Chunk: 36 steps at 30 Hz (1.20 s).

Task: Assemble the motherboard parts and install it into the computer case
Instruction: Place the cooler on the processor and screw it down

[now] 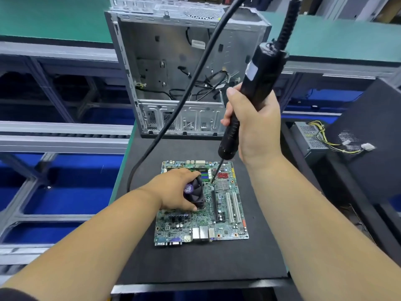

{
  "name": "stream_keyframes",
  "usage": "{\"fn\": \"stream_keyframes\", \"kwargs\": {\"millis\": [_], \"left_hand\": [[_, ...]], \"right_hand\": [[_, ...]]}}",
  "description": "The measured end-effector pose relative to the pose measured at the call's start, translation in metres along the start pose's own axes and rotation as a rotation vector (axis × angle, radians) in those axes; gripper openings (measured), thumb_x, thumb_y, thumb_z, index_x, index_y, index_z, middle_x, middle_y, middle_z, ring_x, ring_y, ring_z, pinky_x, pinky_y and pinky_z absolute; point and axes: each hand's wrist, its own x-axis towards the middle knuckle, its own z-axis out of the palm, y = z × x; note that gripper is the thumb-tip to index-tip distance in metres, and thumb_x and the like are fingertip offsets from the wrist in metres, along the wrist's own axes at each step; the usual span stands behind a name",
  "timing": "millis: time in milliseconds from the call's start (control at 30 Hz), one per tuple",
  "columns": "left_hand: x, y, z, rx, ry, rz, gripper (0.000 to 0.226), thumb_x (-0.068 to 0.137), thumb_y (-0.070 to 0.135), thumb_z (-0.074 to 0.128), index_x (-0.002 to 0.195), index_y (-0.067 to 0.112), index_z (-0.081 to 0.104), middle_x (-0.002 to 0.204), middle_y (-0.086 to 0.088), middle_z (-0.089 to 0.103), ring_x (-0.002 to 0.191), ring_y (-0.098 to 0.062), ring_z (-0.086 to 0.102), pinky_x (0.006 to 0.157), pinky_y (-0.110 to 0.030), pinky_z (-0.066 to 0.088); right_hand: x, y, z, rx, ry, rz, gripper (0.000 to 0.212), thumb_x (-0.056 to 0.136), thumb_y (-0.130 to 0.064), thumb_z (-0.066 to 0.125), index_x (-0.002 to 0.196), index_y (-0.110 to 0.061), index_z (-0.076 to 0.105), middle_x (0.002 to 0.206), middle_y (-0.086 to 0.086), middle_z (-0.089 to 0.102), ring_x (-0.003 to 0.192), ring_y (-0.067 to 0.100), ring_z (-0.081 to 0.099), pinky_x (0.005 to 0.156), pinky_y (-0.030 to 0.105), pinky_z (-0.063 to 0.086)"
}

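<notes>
A green motherboard (225,222) lies flat on the black mat (195,263). On its upper left sits a black CPU cooler fan (196,193) with a purple hub label. My left hand (173,190) grips this fan from the left, fingers curled round its far and near edges. My right hand (253,124) grips a black electric screwdriver (258,83) held upright; its bit tip touches the board at the fan's upper right corner. The open metal computer case (173,68) stands behind the board, loose cables inside it.
The screwdriver's thick black cable (173,118) hangs from above and loops down left of the board. A power supply (310,137) with yellow wires lies at right beside a black panel (373,135). Metal racks with blue bins fill the left side.
</notes>
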Motion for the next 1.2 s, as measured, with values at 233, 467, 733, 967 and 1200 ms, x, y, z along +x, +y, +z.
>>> {"fn": "stream_keyframes", "kwargs": {"millis": [233, 467, 733, 967, 1200], "left_hand": [[-0.002, 0.005, 0.002, -0.035, 0.036, -0.017, 0.105, 0.063, 0.059, 0.080, 0.149, 0.029, 0.029, 0.139, 0.008, 0.043, 0.130, -0.016, 0.040, 0.104, -0.034, 0.041], [-0.002, 0.006, 0.002, -0.017, 0.016, -0.039, 0.108, 0.064, 0.060, 0.079, 0.152, 0.028, 0.025, 0.145, 0.008, 0.038, 0.135, -0.016, 0.035, 0.110, -0.035, 0.037], [0.004, 0.008, -0.001, -0.010, -0.021, -0.051, 0.109, 0.063, 0.058, 0.080, 0.152, 0.025, 0.026, 0.142, 0.006, 0.041, 0.133, -0.017, 0.037, 0.108, -0.036, 0.038], [0.007, 0.005, 0.002, 0.018, -0.034, -0.068, 0.111, 0.061, 0.062, 0.078, 0.151, 0.026, 0.025, 0.141, 0.007, 0.041, 0.133, -0.018, 0.037, 0.106, -0.039, 0.040], [0.007, 0.006, 0.002, 0.021, -0.046, -0.076, 0.111, 0.062, 0.060, 0.079, 0.152, 0.027, 0.023, 0.143, 0.007, 0.039, 0.133, -0.018, 0.036, 0.107, -0.039, 0.040]], "right_hand": [[0.001, 0.008, 0.001, -0.028, -0.017, -0.003, 0.030, 0.077, -0.025, 0.070, 0.092, -0.007, 0.052, 0.068, 0.004, 0.055, 0.053, 0.018, 0.052, 0.058, 0.036, 0.048], [0.002, 0.020, 0.003, -0.039, -0.025, 0.028, 0.026, 0.076, -0.026, 0.070, 0.091, -0.010, 0.055, 0.068, 0.005, 0.056, 0.054, 0.020, 0.051, 0.059, 0.037, 0.048], [0.005, 0.024, 0.004, -0.047, -0.035, 0.016, 0.024, 0.075, -0.028, 0.071, 0.088, -0.015, 0.055, 0.068, 0.001, 0.057, 0.054, 0.017, 0.053, 0.060, 0.037, 0.048], [0.004, 0.027, 0.004, -0.059, -0.036, 0.033, 0.027, 0.074, -0.030, 0.071, 0.088, -0.014, 0.055, 0.069, 0.004, 0.056, 0.055, 0.017, 0.053, 0.060, 0.037, 0.049], [0.003, 0.026, 0.009, -0.080, -0.061, 0.025, 0.022, 0.076, -0.027, 0.070, 0.090, -0.015, 0.057, 0.069, -0.001, 0.058, 0.056, 0.017, 0.053, 0.059, 0.035, 0.049]]}}
